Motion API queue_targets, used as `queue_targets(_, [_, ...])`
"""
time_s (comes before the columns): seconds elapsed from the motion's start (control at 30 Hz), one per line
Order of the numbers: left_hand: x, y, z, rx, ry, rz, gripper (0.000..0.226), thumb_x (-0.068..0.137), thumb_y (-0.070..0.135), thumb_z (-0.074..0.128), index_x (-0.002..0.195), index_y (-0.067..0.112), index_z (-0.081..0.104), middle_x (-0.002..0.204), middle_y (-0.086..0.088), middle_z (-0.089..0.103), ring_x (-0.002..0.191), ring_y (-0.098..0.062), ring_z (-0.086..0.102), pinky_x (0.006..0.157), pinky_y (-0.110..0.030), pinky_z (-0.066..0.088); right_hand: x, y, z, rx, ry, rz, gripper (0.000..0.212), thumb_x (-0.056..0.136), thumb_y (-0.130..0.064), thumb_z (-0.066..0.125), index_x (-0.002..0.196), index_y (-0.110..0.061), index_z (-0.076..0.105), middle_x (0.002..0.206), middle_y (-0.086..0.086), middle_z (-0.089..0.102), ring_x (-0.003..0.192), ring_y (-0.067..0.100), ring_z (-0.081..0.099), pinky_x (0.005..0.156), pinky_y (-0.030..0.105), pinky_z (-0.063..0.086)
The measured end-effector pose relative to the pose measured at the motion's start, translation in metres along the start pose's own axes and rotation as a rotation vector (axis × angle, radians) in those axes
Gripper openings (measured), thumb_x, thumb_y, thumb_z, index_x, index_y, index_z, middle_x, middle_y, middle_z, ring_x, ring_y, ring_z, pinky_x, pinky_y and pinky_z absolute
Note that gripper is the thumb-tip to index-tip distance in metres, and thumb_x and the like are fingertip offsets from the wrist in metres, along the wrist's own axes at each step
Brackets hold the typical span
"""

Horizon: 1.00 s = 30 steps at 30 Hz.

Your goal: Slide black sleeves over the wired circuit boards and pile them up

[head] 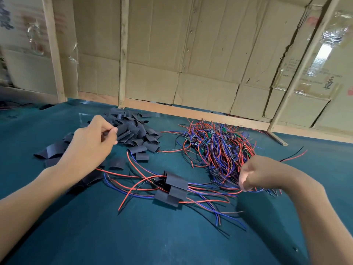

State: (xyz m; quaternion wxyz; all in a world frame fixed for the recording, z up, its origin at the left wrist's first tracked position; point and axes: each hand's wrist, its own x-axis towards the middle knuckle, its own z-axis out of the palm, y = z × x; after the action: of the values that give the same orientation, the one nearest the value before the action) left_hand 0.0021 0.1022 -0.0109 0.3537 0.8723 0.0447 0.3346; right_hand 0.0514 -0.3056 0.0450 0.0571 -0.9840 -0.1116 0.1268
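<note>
Cardboard sheets (191,54) nailed over bare wooden studs (122,54) wall off the back of the room, and below them a wide counter (95,236) covered in dark teal cloth carries everything. On the right of it sprawls the big tangle of unsleeved circuit boards (219,148), red, blue and black wires running every way; to the left sits the heap of empty black sleeves (133,129), with strays scattered toward the near edge. Between them, nearer the person, lies the small finished pile (172,190), a few sleeved boards stacked with their wires fanning out both sides. A fresh round looks to be starting: the left hand (93,142) reaches into the sleeve heap, fingers pinching what seems to be one sleeve, while the right hand (256,173) is clenched at the near edge of the tangle, apparently round some wires, though the grip itself is hidden. Next, I'd judge, one board must be drawn free of the knot and its wires fed through the sleeve's mouth.
</note>
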Motion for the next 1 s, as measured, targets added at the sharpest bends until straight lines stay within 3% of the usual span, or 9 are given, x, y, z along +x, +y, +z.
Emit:
queue_targets(0.1, [-0.002, 0.002, 0.005, -0.007, -0.002, -0.035, 0.012, 0.09, 0.036, 0.063, 0.088, 0.029, 0.054, 0.089, 0.008, 0.072, 0.088, -0.012, 0.067, 0.081, -0.03, 0.045, 0.0, -0.007, -0.001, -0.075, 0.244, 0.074, 0.024, 0.078, -0.008, 0.056, 0.086, -0.018, 0.077, 0.085, 0.001, 0.075, 0.086, 0.021, 0.069, 0.074, 0.031, 0.057])
queue_targets(0.2, [-0.002, 0.003, 0.007, -0.005, -0.003, -0.001, 0.016, 0.088, 0.035, 0.067, 0.087, 0.03, 0.052, 0.101, 0.013, 0.071, 0.092, -0.011, 0.067, 0.086, -0.027, 0.045, 0.006, -0.028, 0.007, 0.146, 0.579, -0.047, 0.019, 0.081, -0.015, 0.057, 0.078, -0.025, 0.073, 0.068, -0.016, 0.067, 0.072, 0.011, 0.064, 0.062, 0.02, 0.046])
queue_targets(0.27, [-0.002, 0.001, 0.007, 0.005, -0.011, 0.021, 0.017, 0.087, 0.035, 0.068, 0.087, 0.032, 0.05, 0.106, 0.015, 0.067, 0.096, -0.01, 0.066, 0.092, -0.028, 0.046, 0.013, -0.042, 0.021, 0.129, 0.538, -0.094, 0.011, 0.084, -0.031, 0.065, 0.081, -0.024, 0.073, 0.072, -0.012, 0.07, 0.076, 0.014, 0.065, 0.071, 0.025, 0.052])
queue_targets(0.33, [-0.001, 0.0, 0.007, 0.009, -0.006, 0.038, 0.017, 0.088, 0.036, 0.067, 0.095, 0.035, 0.052, 0.107, 0.014, 0.065, 0.1, -0.011, 0.065, 0.096, -0.029, 0.046, 0.021, -0.048, 0.034, -0.001, 0.419, -0.044, 0.03, 0.086, -0.047, 0.066, 0.086, -0.018, 0.072, 0.08, -0.001, 0.072, 0.083, 0.025, 0.067, 0.079, 0.034, 0.056])
queue_targets(0.43, [-0.001, 0.001, 0.005, 0.026, -0.007, 0.075, 0.034, 0.089, 0.032, 0.067, 0.12, 0.035, 0.054, 0.114, 0.01, 0.067, 0.105, -0.013, 0.064, 0.099, -0.026, 0.04, 0.025, -0.045, 0.036, 0.015, 0.392, 0.002, 0.032, 0.088, -0.047, 0.066, 0.085, -0.016, 0.075, 0.077, 0.004, 0.073, 0.082, 0.028, 0.068, 0.078, 0.036, 0.057])
queue_targets(0.57, [-0.004, 0.006, 0.003, 0.109, -0.018, 0.134, 0.04, 0.089, 0.028, 0.066, 0.127, 0.032, 0.055, 0.115, 0.002, 0.066, 0.109, -0.019, 0.062, 0.095, -0.03, 0.042, 0.017, -0.041, 0.028, 0.118, 0.56, -0.007, 0.023, 0.085, -0.046, 0.07, 0.075, -0.026, 0.075, 0.069, -0.009, 0.07, 0.079, 0.02, 0.067, 0.074, 0.034, 0.056])
queue_targets(0.8, [-0.007, 0.016, 0.001, 0.053, 0.059, 0.211, 0.042, 0.083, 0.024, 0.072, 0.122, 0.033, 0.059, 0.11, 0.013, 0.061, 0.099, -0.008, 0.061, 0.093, -0.023, 0.041, 0.007, -0.049, 0.02, 0.337, 0.84, -0.078, 0.015, 0.083, -0.04, 0.073, 0.071, -0.03, 0.073, 0.06, -0.02, 0.066, 0.069, 0.01, 0.066, 0.067, 0.03, 0.052])
queue_targets(0.87, [-0.007, 0.018, -0.001, 0.029, 0.089, 0.212, 0.042, 0.083, 0.025, 0.073, 0.121, 0.033, 0.058, 0.11, 0.016, 0.06, 0.096, -0.005, 0.06, 0.092, -0.018, 0.04, 0.007, -0.048, 0.021, 0.256, 0.908, -0.102, 0.011, 0.085, -0.038, 0.072, 0.08, -0.03, 0.076, 0.067, -0.019, 0.068, 0.076, 0.016, 0.067, 0.067, 0.028, 0.047])
queue_targets(1.0, [-0.008, 0.02, -0.001, 0.019, 0.085, 0.209, 0.04, 0.083, 0.029, 0.072, 0.12, 0.035, 0.057, 0.109, 0.019, 0.058, 0.098, -0.002, 0.059, 0.09, -0.012, 0.035, 0.012, -0.035, 0.018, 0.155, 0.95, -0.193, 0.014, 0.089, -0.028, 0.074, 0.101, -0.023, 0.08, 0.104, 0.0, 0.074, 0.102, 0.023, 0.065, 0.082, 0.029, 0.044])
